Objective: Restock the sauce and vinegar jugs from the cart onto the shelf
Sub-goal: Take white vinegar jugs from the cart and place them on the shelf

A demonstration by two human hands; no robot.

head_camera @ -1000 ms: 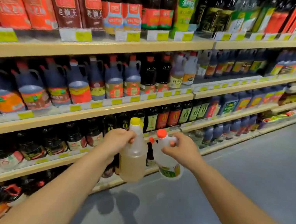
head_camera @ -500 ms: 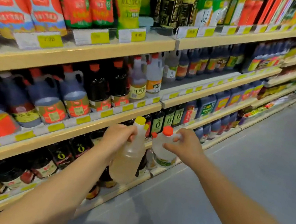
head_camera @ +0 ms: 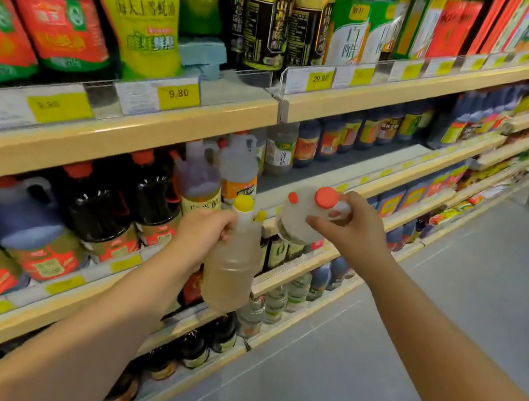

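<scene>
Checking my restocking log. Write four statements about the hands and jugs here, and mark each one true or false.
1. The left hand and the right hand each hold a jug. True.
2. The left hand's jug has an orange cap. False: its cap is yellow.
3. The right hand's jug stands on a shelf. False: it is held up in the air.
4. A yellow price tag reads 9.80. True.

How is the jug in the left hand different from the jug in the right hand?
The left hand grips the yellow-capped jug; the right hand grips the orange-capped jug. The yellow-capped jug holds pale yellowish liquid; the orange-capped jug looks clear. The yellow-capped jug hangs nearly upright, while the orange-capped jug is higher and tipped. Both are translucent plastic, held near the neck.
</scene>
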